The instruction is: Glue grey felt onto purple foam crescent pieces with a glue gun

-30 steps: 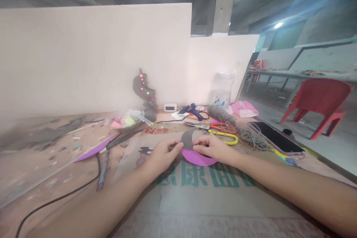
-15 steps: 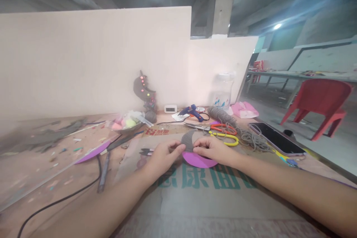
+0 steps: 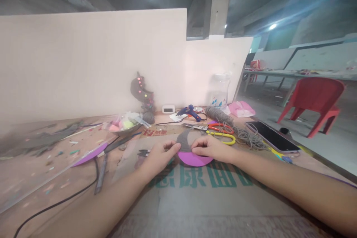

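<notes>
Between my hands is a purple crescent (image 3: 195, 159), apparently card, its upper part wrapped in grey yarn (image 3: 184, 140). My left hand (image 3: 163, 154) pinches the crescent's left edge between thumb and fingers, where the wrapped part meets the bare purple. My right hand (image 3: 210, 148) has thumb and fingers closed at its inner edge; any strand in those fingertips is too small to make out. Small dark-bladed snips (image 3: 144, 153) lie just behind my left hand. Yellow-handled scissors (image 3: 228, 139) and orange-handled scissors (image 3: 223, 128) lie beyond my right hand.
Loose grey yarn (image 3: 248, 137) trails from a skein (image 3: 219, 114) toward a phone (image 3: 272, 136) at right. A blue glue gun (image 3: 192, 112), white timer (image 3: 168, 109) and clear jar (image 3: 220, 91) stand behind. A decorated dark crescent (image 3: 139, 88), bowl (image 3: 125, 129) and black cable (image 3: 60, 203) are left.
The view has shifted slightly. My left fingers have drawn back a little from the crescent's top, so more of the grey wrapped part shows. The right hand stays at the inner edge.
</notes>
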Demonstrator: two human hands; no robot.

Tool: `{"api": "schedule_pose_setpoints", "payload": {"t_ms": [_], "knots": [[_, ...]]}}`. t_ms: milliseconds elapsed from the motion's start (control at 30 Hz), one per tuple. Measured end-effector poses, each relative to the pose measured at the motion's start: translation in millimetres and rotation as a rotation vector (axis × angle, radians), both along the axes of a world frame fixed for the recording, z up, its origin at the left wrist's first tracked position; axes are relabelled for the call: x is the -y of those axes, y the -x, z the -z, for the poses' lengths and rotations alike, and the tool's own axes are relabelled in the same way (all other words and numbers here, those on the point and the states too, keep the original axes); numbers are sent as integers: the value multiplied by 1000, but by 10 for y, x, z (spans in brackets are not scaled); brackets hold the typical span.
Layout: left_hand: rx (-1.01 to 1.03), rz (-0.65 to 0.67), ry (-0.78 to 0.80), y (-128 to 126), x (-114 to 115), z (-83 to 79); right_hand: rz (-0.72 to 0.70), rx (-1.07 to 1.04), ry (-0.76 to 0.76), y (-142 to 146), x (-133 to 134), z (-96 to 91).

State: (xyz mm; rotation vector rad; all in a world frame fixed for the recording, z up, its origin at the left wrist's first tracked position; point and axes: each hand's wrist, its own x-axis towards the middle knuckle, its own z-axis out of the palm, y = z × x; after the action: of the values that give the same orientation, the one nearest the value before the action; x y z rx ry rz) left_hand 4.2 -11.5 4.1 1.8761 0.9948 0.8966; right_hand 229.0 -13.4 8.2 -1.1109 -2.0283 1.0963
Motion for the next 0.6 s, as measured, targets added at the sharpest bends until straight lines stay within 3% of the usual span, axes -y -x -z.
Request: {"api": "schedule_pose_setpoints", "payload": {"t_ms": [267, 600], "knots": [[4, -6, 93, 16, 9, 16, 15, 12, 0, 21, 10, -1], [0, 11, 45, 14, 2, -3, -3, -14, 37, 13, 24, -3]]}}
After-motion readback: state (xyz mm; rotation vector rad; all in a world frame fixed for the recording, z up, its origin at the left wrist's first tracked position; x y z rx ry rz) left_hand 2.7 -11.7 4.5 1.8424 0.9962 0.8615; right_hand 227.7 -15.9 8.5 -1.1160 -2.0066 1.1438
